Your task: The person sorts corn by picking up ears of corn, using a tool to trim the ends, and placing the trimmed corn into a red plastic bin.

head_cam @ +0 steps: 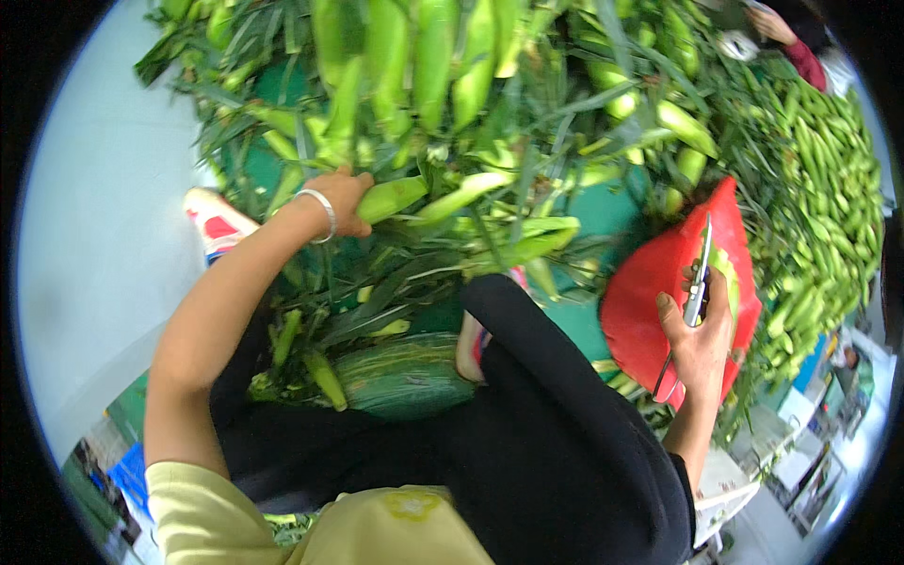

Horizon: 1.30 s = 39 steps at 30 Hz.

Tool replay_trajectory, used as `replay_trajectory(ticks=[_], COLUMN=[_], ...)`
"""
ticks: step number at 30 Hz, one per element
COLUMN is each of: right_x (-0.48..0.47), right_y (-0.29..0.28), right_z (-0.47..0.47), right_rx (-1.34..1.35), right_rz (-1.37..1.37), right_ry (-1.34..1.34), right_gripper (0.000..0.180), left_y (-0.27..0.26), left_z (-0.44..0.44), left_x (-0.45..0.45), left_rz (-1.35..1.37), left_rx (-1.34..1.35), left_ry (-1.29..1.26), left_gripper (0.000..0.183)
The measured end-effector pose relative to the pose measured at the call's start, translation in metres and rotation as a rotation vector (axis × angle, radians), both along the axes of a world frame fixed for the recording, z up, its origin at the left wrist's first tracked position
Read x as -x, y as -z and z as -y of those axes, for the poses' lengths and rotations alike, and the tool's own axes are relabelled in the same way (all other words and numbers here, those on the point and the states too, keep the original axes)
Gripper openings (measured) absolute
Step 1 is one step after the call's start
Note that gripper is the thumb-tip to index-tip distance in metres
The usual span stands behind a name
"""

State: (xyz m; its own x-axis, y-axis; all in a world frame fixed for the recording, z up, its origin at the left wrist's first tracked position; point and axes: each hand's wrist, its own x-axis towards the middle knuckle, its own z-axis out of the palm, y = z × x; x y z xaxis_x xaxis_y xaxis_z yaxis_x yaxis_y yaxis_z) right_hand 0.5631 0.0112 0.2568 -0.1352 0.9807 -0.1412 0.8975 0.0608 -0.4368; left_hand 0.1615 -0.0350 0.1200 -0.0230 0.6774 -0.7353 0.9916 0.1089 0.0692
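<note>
My left hand [344, 203], with a white bracelet at the wrist, is at the near end of a green-husked corn ear [393, 198], thumb and fingers on either side of it. The ear lies among loose husks and leaves. Off to the right, my right hand [703, 332] grips a knife [696, 300] with a narrow metal blade pointing away from me. That hand is above a red container [639, 311], which looks like a flexible basin or bag. Pale green husk or corn [725, 272] shows beside the fingers; whether they touch it I cannot tell.
Unshucked corn ears [424, 63] are heaped ahead, with cut leaves [395, 282] between my feet on a green floor [402, 381]. A larger corn pile [826, 205] spreads at far right. Another person's hand [773, 25] shows top right. A pale wall or panel [106, 212] stands left.
</note>
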Motion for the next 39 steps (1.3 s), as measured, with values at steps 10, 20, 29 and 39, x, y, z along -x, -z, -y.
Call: replay_trajectory(ticks=[10,20,29,39], right_x=[0.167,0.198,0.209,0.195], right_y=[0.034,0.026,0.042,0.049], right_z=[0.007,0.01,-0.005,-0.002], right_rx=[0.453,0.433,0.386,0.816], right_rz=[-0.452,-0.513,-0.619,-0.878], right_ry=[-0.732,-0.834,-0.818,-0.511], right_gripper=[0.059,0.06,0.049,0.041], left_y=[-0.076,-0.078,-0.105,-0.084], left_z=[0.099,0.08,0.074,0.092], left_x=[0.067,0.014,-0.007,0.0], left_rz=[1.619,0.948,0.444,1.439], left_rx=[-0.626,-0.903,-0.673,-0.611], left_ry=[-1.491,-1.204,-0.567,-1.37], left_gripper=[0.05,0.036,0.05,0.048])
